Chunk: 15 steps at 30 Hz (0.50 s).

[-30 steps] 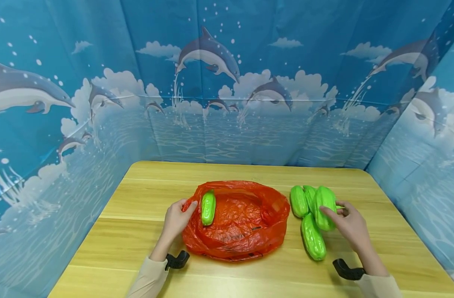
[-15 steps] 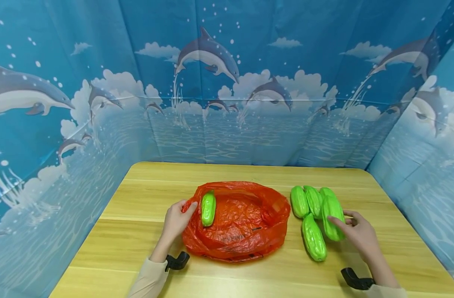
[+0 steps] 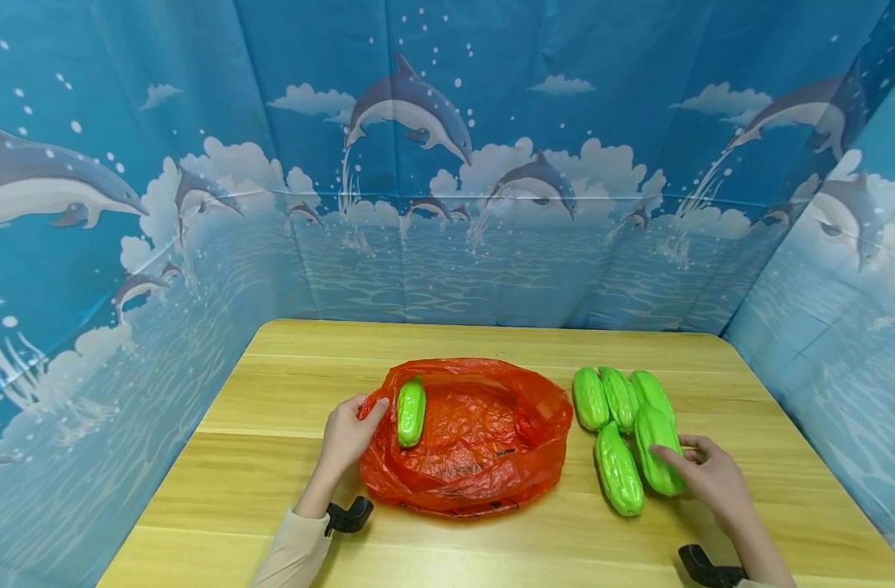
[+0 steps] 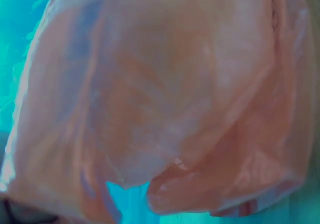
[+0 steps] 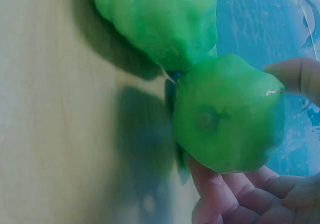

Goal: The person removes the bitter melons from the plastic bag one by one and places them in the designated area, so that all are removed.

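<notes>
A red plastic bag (image 3: 492, 492) lies spread on the table with its mouth facing up. My left hand (image 3: 349, 431) pinches the left side of its rim, and red film fills most of the left wrist view. One shiny green ridged gourd (image 3: 411, 412) is inside, against the left wall. To the right of the bag, my right hand (image 3: 715, 475) holds another green ridged gourd (image 3: 656, 451) between thumb and fingers. In the right wrist view this gourd (image 5: 227, 116) shows end-on, with fingers below it and the thumb at the far side.
Several similar gourds (image 3: 590, 398) lie close together right of the bag, a nearer one (image 3: 619, 469) just left of the held gourd. They rest on a wooden table (image 3: 271, 465). A blue dolphin-print curtain (image 3: 447, 261) hangs behind and at both sides.
My right hand has moved toward me and to the right with its gourd, and another gourd behind it has come into view. The left hand and the bag have stayed put.
</notes>
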Available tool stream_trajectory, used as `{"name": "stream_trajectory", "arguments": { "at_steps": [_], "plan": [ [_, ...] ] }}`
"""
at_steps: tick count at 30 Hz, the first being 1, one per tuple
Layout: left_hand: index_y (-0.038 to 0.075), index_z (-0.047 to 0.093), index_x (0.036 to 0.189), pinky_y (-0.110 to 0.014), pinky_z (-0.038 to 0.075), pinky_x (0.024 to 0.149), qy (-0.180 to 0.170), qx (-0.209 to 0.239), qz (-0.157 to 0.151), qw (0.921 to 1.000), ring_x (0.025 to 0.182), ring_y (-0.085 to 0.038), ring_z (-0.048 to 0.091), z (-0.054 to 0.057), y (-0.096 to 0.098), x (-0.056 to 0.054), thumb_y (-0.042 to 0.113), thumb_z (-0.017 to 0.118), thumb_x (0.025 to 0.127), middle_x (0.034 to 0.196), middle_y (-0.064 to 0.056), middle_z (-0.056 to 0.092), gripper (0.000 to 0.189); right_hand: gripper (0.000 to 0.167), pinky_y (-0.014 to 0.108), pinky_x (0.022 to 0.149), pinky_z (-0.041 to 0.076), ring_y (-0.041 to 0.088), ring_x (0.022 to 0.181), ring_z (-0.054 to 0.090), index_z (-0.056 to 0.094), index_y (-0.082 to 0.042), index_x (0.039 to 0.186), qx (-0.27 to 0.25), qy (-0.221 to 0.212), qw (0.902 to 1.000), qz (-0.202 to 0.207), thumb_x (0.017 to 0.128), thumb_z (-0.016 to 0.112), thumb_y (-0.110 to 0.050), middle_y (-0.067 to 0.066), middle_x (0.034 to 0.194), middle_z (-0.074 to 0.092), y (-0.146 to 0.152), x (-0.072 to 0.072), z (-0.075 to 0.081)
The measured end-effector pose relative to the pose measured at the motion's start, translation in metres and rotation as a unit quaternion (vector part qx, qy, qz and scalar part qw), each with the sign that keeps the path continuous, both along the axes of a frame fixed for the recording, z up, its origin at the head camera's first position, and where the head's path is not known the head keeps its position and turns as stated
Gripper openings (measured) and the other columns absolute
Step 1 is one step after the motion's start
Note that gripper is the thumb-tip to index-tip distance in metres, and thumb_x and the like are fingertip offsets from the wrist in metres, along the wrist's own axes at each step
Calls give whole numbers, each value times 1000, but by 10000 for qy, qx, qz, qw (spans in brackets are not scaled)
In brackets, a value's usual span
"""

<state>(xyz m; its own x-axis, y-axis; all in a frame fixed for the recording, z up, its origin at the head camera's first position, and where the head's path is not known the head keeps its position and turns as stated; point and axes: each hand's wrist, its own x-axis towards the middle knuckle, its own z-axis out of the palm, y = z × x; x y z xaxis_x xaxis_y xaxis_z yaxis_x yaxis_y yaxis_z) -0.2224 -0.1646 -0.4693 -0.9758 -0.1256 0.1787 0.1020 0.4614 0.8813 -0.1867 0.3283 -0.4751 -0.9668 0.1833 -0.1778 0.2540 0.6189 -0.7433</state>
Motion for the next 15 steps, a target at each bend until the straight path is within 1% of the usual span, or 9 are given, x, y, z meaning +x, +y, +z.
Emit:
{"name": "stream_trajectory", "arguments": {
  "at_steps": [4, 10, 15],
  "plan": [
    [8, 52, 68, -24, 39, 45, -3, 20, -46, 10000, 49, -14, 46, 0, 0, 0, 24, 63, 93, 57, -2, 46, 32, 92, 44, 79, 46, 44, 111, 45, 27, 11, 139, -34, -196, 9997, 145, 87, 56, -59, 37, 129, 39, 4, 2, -2],
    [8, 51, 67, -24, 37, 45, -15, -3, -52, 10000, 49, -14, 45, -1, -1, 0, 25, 62, 93, 56, -1, 44, 33, 91, 35, 70, 48, 41, 107, 50, 27, 12, 138, -109, -226, 9996, 131, 88, 56, -58, 36, 125, 43, 5, 5, -3],
    [8, 50, 67, -24, 37, 44, -7, -12, -65, 10000, 49, -14, 45, 0, 0, 0, 24, 62, 93, 56, -1, 44, 33, 91, 33, 71, 46, 41, 107, 49, 28, 13, 138, -15, -297, 9994, 169, 88, 56, -58, 36, 125, 43, 7, 8, -4]
  ]
}}
